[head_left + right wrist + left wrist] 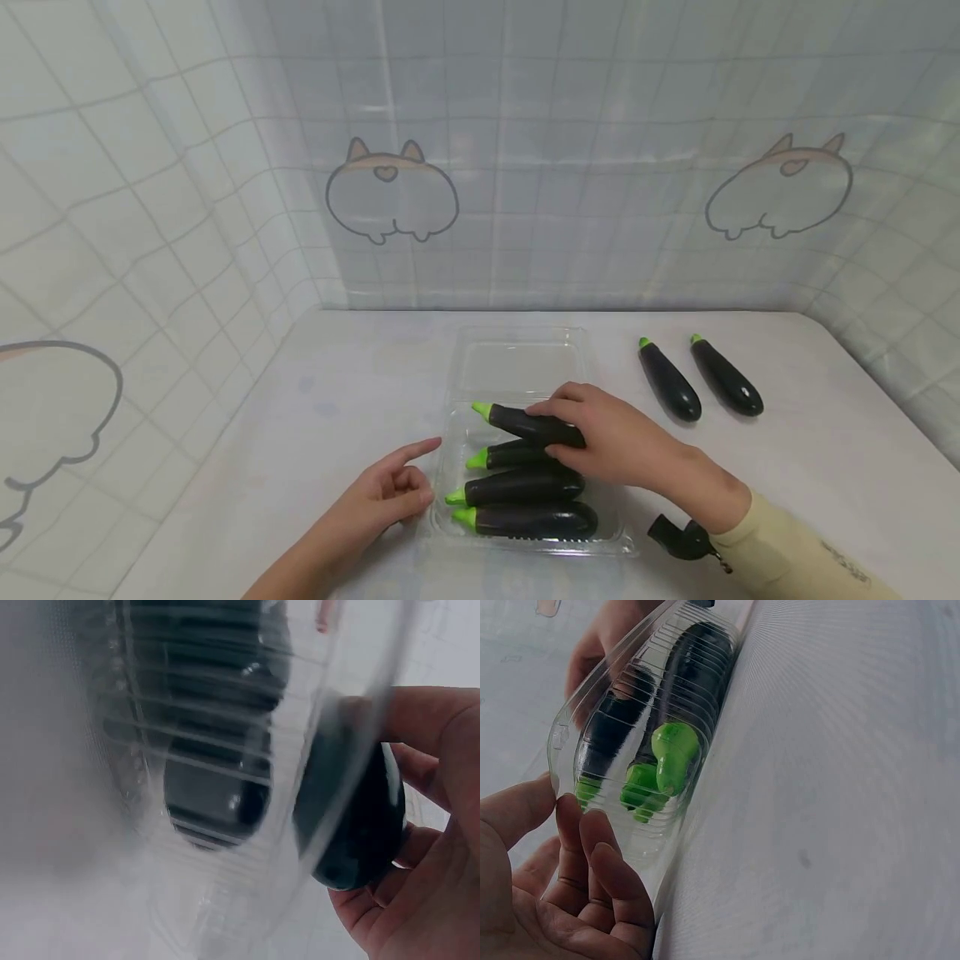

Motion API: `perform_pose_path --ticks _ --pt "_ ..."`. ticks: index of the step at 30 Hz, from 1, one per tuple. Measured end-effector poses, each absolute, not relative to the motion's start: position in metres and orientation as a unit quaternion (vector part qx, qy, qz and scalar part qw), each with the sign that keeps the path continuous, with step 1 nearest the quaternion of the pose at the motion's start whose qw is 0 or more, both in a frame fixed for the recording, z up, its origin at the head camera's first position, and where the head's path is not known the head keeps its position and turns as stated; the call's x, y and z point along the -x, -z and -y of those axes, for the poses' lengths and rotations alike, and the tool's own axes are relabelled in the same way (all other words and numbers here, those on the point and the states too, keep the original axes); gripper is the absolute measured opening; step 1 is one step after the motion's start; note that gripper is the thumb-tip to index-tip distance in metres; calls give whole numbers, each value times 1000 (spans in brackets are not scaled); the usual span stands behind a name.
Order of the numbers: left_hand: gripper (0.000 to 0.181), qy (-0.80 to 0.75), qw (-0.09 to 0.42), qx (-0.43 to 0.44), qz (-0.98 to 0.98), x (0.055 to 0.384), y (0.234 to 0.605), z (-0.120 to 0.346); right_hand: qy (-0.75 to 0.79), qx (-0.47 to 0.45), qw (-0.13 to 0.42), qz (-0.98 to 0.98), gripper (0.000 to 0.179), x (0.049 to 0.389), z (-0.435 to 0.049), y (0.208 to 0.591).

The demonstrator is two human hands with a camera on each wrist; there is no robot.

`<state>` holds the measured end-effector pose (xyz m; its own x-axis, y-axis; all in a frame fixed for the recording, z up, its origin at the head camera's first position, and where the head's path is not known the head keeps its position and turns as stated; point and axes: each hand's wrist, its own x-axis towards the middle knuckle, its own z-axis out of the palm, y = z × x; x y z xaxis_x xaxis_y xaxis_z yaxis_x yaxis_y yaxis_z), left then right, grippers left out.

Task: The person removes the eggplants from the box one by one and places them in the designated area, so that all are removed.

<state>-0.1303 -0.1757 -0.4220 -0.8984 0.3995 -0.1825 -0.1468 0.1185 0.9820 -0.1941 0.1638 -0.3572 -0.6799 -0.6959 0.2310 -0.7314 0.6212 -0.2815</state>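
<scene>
Six eggplants (536, 521); one clear plastic container (525, 367).

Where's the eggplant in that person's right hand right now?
In the head view, the eggplant in the right hand is just right of centre, over the far side of the clear tray, between its open lid and three other eggplants.

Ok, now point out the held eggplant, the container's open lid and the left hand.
Held eggplant (529, 426): head view, on its dark body.
Open lid (522, 367): head view, on its clear panel.
Left hand (384, 497): head view, on the middle of the hand.
</scene>
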Motion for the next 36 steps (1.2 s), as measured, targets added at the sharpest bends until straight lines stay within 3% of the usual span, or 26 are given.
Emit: perform_pose_path --ticks 15,25,36 --pt "65 -664 209 -92 -712 133 424 180 -215 -329 89 915 49 199 -193 353" --pt "66 -661 211 -83 -715 133 424 180 -226 -330 131 907 49 202 -212 353" --pt "67 -657 212 -71 -720 132 424 181 -221 -298 142 918 50 208 -227 355"
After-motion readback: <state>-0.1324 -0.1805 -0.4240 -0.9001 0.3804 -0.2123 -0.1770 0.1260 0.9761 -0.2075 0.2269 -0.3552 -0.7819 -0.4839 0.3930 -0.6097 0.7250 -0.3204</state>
